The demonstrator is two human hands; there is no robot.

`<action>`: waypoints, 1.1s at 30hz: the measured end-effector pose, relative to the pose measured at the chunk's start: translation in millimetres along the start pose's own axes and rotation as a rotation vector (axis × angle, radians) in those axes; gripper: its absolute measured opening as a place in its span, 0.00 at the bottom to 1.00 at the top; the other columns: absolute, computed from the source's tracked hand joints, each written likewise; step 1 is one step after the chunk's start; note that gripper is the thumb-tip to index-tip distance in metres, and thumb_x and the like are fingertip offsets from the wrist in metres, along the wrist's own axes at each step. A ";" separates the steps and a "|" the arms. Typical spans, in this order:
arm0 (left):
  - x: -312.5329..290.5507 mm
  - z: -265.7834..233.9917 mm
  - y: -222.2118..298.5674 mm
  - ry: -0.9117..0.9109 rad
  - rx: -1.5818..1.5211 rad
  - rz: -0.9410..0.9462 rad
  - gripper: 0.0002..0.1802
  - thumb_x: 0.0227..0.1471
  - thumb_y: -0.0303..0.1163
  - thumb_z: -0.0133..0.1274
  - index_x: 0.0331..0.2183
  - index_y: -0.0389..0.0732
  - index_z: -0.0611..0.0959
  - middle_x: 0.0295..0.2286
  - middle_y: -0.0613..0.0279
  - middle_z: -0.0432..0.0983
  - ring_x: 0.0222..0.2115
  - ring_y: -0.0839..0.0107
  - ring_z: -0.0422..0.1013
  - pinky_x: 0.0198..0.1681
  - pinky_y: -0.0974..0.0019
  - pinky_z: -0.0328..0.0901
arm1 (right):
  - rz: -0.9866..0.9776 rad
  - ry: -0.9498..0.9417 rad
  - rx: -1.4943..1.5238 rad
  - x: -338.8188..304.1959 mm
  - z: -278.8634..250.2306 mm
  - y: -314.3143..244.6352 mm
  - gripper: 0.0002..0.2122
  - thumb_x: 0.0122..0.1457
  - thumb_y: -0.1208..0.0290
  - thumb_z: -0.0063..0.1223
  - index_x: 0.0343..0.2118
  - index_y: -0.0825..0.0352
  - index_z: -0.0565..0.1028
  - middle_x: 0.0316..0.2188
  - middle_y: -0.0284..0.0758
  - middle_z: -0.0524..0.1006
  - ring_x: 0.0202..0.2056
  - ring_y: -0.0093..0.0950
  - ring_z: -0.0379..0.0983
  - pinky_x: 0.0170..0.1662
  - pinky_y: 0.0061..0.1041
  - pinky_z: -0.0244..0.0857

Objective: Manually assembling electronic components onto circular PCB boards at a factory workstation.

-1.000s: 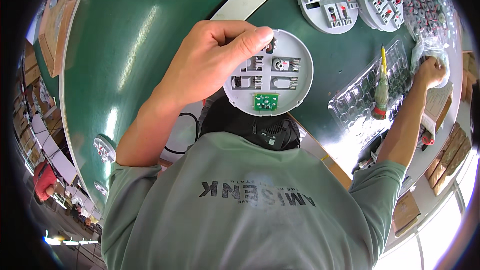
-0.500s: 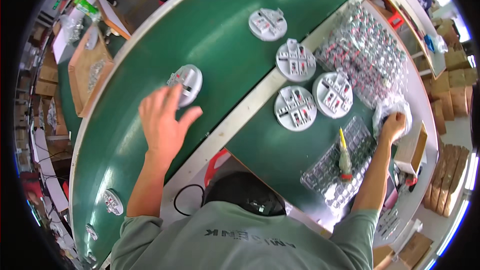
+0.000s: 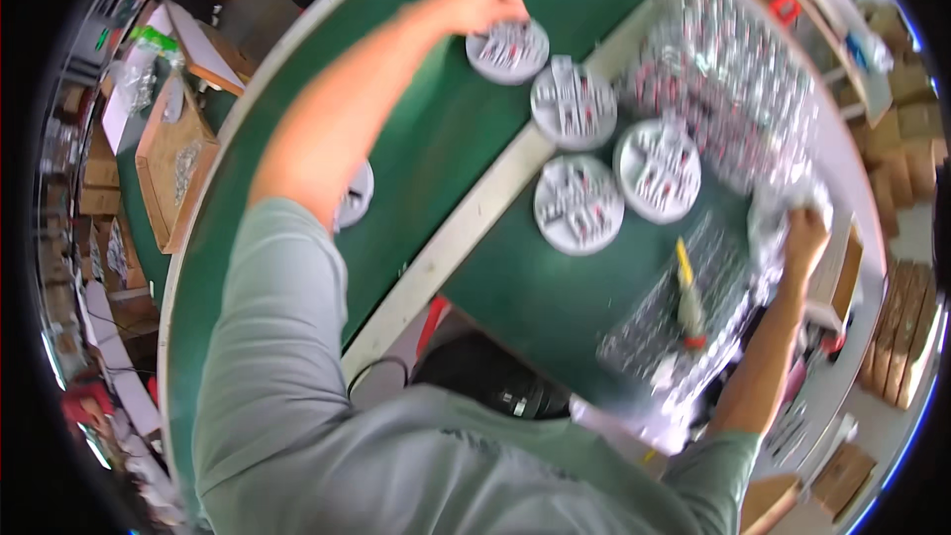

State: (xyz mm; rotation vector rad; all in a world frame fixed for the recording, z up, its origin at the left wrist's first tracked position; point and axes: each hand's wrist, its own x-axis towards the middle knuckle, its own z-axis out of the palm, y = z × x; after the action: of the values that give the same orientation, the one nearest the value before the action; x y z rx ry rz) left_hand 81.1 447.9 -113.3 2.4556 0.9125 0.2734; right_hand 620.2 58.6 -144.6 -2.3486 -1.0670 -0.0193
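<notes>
My left hand (image 3: 485,0) reaches far over the green belt, its fingers closed at the upper edge of a round white fixture (image 3: 507,54) with small slotted parts on it. Three similar fixtures lie nearer: one white fixture (image 3: 574,111) beside the pale rail, another (image 3: 579,213) below it, a third (image 3: 658,176) to its right. At the right, my right hand (image 3: 807,233) is closed at a clear plastic bag (image 3: 778,218); its fingertips are hidden. Under my left forearm another white fixture (image 3: 356,196) shows in part.
A pale rail (image 3: 466,213) divides the belt from the worktop. Clear trays (image 3: 728,79) of small parts are piled at the right. A yellow-tipped tool (image 3: 690,302) lies on a clear blister tray (image 3: 644,342). A cardboard box (image 3: 158,173) stands beyond the belt at the left.
My left hand has swung from the near fixture up and right to the far one, and its fingers have closed. My right hand stays at the plastic bag. The view has shifted slightly.
</notes>
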 end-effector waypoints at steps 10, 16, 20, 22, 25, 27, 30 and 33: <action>-275.5 113.7 251.4 0.452 0.042 -0.174 0.04 0.56 0.24 0.66 0.33 0.37 0.86 0.25 0.57 0.75 0.25 0.62 0.75 0.28 0.60 0.68 | -0.423 -0.193 0.602 -295.9 -47.4 -200.9 0.14 0.57 0.86 0.64 0.47 0.72 0.84 0.41 0.42 0.87 0.39 0.30 0.82 0.46 0.28 0.76; -288.6 177.2 253.2 0.656 -0.078 -0.223 0.10 0.48 0.21 0.69 0.32 0.40 0.84 0.23 0.60 0.72 0.21 0.60 0.71 0.24 0.59 0.65 | -0.642 -0.293 0.598 -329.4 1.0 -198.5 0.16 0.48 0.89 0.67 0.42 0.69 0.83 0.42 0.40 0.86 0.41 0.36 0.81 0.44 0.32 0.76; -280.6 175.1 252.8 0.658 -0.125 -0.150 0.10 0.50 0.20 0.67 0.35 0.40 0.84 0.23 0.58 0.72 0.23 0.57 0.72 0.25 0.56 0.66 | -0.705 -0.250 0.546 -329.7 8.7 -195.5 0.16 0.49 0.87 0.67 0.41 0.68 0.83 0.43 0.39 0.86 0.41 0.39 0.81 0.46 0.35 0.75; -279.8 168.6 256.4 0.582 -0.094 -0.181 0.08 0.53 0.21 0.66 0.36 0.39 0.84 0.24 0.56 0.72 0.24 0.54 0.72 0.27 0.53 0.66 | -0.702 -0.243 0.512 -324.4 10.1 -198.4 0.15 0.49 0.86 0.66 0.41 0.67 0.82 0.43 0.38 0.86 0.41 0.40 0.81 0.47 0.38 0.74; -287.7 159.5 268.0 0.534 -0.100 -0.278 0.06 0.55 0.21 0.64 0.37 0.38 0.84 0.25 0.54 0.73 0.26 0.50 0.72 0.29 0.49 0.66 | -0.739 -0.251 0.492 -331.1 4.1 -204.9 0.13 0.48 0.83 0.67 0.38 0.66 0.82 0.46 0.39 0.84 0.44 0.41 0.80 0.49 0.39 0.74; -296.1 162.1 272.3 0.510 -0.092 -0.270 0.06 0.55 0.21 0.63 0.36 0.38 0.84 0.25 0.53 0.73 0.26 0.50 0.72 0.29 0.49 0.65 | -0.697 -0.255 0.438 -333.9 -4.8 -202.5 0.15 0.46 0.81 0.68 0.40 0.65 0.83 0.51 0.41 0.83 0.48 0.40 0.79 0.51 0.41 0.75; -281.9 170.7 266.5 0.548 -0.067 -0.198 0.07 0.52 0.20 0.63 0.36 0.38 0.85 0.25 0.54 0.74 0.26 0.52 0.73 0.29 0.50 0.65 | -0.681 -0.242 0.416 -321.3 -3.1 -198.1 0.17 0.47 0.78 0.71 0.43 0.65 0.84 0.55 0.43 0.81 0.52 0.41 0.78 0.53 0.41 0.75; -292.8 169.4 264.7 0.550 -0.103 -0.185 0.08 0.50 0.21 0.64 0.36 0.38 0.85 0.25 0.55 0.74 0.26 0.52 0.73 0.28 0.51 0.65 | -0.582 -0.332 0.354 -302.5 -35.5 -212.2 0.19 0.53 0.74 0.73 0.50 0.67 0.83 0.55 0.45 0.81 0.51 0.44 0.79 0.53 0.40 0.76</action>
State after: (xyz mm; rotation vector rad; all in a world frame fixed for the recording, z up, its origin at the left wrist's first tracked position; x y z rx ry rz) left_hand 66.1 18.8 -123.8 2.2115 1.3003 0.9336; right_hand 272.3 -55.4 -83.3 -1.6984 -1.7256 0.3247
